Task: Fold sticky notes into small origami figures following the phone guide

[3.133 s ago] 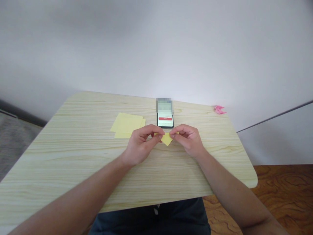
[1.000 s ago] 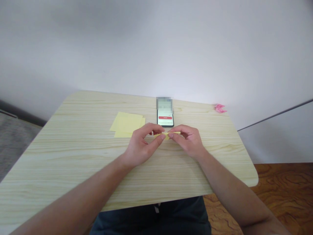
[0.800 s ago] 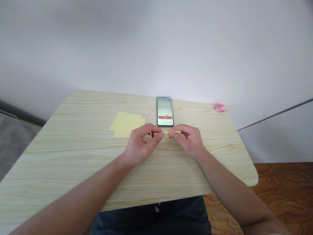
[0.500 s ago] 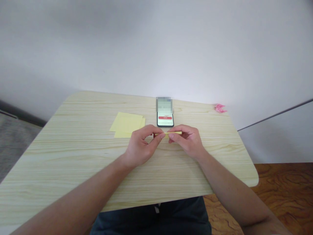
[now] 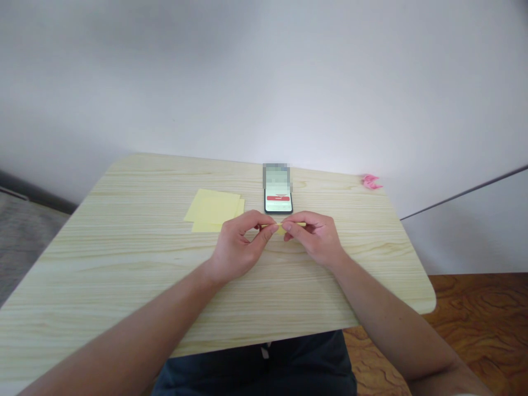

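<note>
A small folded yellow paper (image 5: pixel 281 227) is pinched between both hands just above the wooden table (image 5: pixel 124 264), near its middle. My left hand (image 5: pixel 237 247) grips the paper's left end with thumb and fingers closed. My right hand (image 5: pixel 315 237) pinches the right end the same way. Only a thin yellow strip shows between the fingertips; the rest is hidden by the fingers.
A phone (image 5: pixel 278 190) with a lit screen lies just beyond my hands. Flat yellow sheets (image 5: pixel 214 210) lie stacked to its left. A small pink folded paper (image 5: pixel 372 182) sits at the table's far right corner, by the white wall. Wooden floor (image 5: pixel 474 330) lies to the right.
Three seconds ago a triangular flap of the paper hung below the fingers; now only a narrow strip shows. Both hands stay in nearly the same spot.
</note>
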